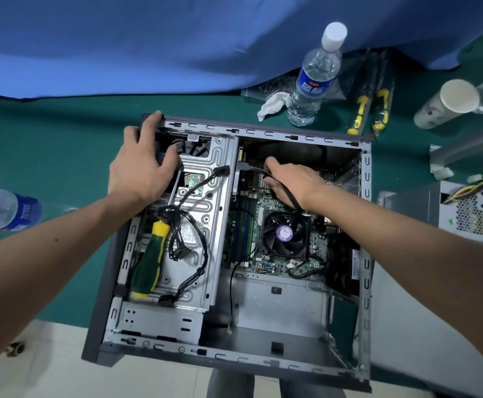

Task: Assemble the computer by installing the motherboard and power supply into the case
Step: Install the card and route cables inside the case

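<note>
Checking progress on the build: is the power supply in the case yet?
Out. The power supply sits on the table right of the case, beyond its wall.

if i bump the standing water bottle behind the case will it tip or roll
The water bottle would probably tip: it stands tall and narrow on the green table. It looks nearly full, so likely heavy enough to resist a light nudge. Once down, its round body would likely roll.
</note>
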`<state>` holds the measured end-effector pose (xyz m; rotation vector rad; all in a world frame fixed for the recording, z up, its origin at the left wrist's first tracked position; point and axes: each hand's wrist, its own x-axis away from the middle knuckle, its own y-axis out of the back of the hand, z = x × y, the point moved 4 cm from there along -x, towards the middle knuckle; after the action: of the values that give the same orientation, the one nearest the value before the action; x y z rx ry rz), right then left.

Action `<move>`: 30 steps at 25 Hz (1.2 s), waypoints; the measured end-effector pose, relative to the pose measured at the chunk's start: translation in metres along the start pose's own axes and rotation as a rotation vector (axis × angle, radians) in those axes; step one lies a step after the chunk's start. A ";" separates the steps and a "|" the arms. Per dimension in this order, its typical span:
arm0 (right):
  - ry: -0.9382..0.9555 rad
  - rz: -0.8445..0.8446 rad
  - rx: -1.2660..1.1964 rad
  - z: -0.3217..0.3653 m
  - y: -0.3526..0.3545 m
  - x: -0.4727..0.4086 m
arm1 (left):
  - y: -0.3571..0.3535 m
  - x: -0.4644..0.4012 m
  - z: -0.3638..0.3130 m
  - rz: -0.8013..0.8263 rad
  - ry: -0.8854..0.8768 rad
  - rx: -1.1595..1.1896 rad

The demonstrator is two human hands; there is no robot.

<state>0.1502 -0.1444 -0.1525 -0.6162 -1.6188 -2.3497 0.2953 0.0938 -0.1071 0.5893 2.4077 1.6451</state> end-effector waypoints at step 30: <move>-0.048 -0.067 -0.284 0.004 -0.009 -0.018 | -0.001 0.006 0.003 -0.010 -0.012 0.007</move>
<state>0.1631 -0.1380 -0.1670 -0.6868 -1.3522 -2.6589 0.2904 0.0985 -0.1091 0.5852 2.4047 1.6258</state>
